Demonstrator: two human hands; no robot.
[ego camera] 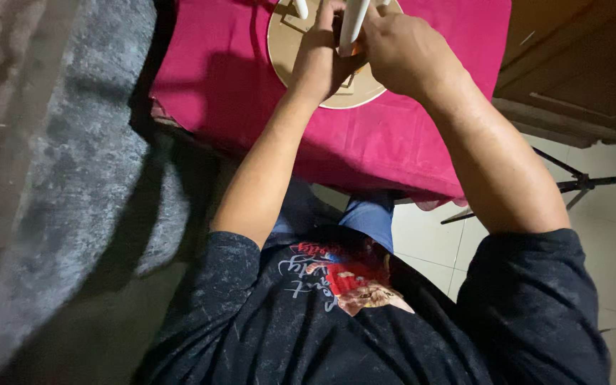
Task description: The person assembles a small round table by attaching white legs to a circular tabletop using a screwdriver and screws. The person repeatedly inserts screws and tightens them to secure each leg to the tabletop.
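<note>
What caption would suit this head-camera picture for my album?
Both hands, left hand and right hand, grip a white rod above a round tan board on a pink cloth.

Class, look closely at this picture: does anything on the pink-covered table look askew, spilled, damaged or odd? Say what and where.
Nothing stands out. The round tan board lies flat on the pink cloth, with no spill or tear. The left hand and right hand grip a white leg-like piece standing upright.
</note>
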